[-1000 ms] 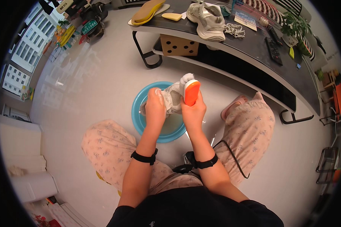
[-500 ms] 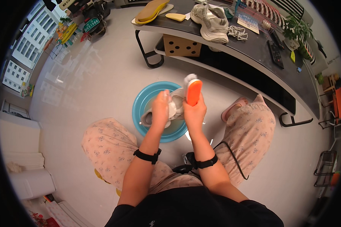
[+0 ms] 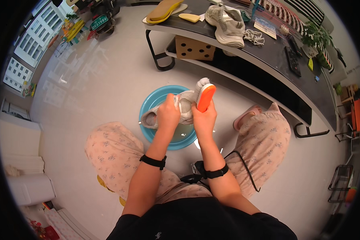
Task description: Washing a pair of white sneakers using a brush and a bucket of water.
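Observation:
A light grey-white sneaker [image 3: 186,105] is held on its side over a round blue basin [image 3: 156,94] with cloudy water in it. My left hand [image 3: 169,115] is closed around the sneaker's middle, its opening towards the left and its toe towards the right. In my right hand [image 3: 204,120] is a scrub brush [image 3: 206,97] with an orange back and white bristles. The brush stands tilted at the toe end, bristles facing the shoe; whether they touch it I cannot tell.
Beyond the basin stands a low dark table [image 3: 268,50] with another sneaker [image 3: 226,26], laces [image 3: 254,37], yellow insoles [image 3: 166,11] and remote controls [image 3: 293,60]. A dotted cardboard box [image 3: 195,49] sits on its lower shelf. My knees flank the basin.
The sneaker has turned in my left hand and now shows more of its length, with its opening further left. The brush stays in my right hand, nearly in place.

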A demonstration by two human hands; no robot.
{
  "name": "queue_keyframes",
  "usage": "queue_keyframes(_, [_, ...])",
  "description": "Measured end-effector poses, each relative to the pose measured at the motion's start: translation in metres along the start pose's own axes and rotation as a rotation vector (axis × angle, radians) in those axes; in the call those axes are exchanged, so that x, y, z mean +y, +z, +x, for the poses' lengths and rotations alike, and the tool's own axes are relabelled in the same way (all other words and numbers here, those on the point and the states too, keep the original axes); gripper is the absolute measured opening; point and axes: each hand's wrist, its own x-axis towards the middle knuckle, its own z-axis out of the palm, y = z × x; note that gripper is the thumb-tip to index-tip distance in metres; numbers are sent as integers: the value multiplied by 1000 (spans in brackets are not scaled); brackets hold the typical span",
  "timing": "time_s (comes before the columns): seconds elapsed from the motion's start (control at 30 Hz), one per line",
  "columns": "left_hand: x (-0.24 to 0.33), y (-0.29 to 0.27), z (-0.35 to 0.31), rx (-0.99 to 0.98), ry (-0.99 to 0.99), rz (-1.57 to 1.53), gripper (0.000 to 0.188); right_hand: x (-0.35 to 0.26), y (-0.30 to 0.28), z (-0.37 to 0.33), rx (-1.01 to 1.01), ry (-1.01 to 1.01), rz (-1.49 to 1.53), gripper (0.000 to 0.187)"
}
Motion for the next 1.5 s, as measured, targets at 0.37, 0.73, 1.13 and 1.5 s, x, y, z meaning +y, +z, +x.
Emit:
queue_keyframes(0.37, [27,16,-26,-260,627,314,36,24,-15,22,89,36,18,32])
queue_keyframes(0.73, [18,1,-10,-350,480,130,57,14,-22,25,204,-119,79,36])
queue_keyframes(1.13, [31,-20,11,-629,-183,95,25,-3,-19,13,142,-130,46,39])
queue_keyframes(1.5, [8,3,-8,-359,-170,-744,27,1,-18,21,181,-204,153,33])
